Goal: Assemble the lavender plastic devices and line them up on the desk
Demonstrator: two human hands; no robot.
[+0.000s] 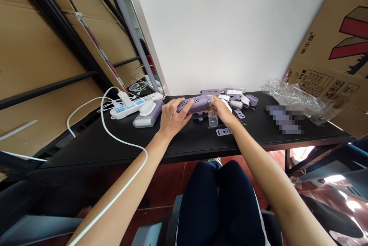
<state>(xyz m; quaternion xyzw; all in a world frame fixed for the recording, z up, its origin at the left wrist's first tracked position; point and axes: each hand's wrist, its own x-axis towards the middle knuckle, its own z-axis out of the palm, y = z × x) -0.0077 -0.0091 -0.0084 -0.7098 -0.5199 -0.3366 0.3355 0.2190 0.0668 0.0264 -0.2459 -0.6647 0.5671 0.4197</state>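
Over the black table I hold a long purple plastic housing (196, 104) with rows of small holes. My left hand (176, 114), a ring on one finger, is closed around its left end. At its right end, the fingers of my right hand (217, 108) are closed on it; whether they also pinch a small part I cannot tell. Just below the right hand stands a small clear container (213, 119), with tiny screws scattered near it. Flat purple pieces (224, 132) lie nearby. Behind the right hand are purple and white parts (234, 94), partly hidden.
Left of my hands lies a purple and white device (148, 114) beside a white power strip (136, 106) with plugs and cables. A white cable (126, 142) crosses over my left forearm. Clear plastic wrap (296, 94) and a large cardboard box (330, 69) are at the right.
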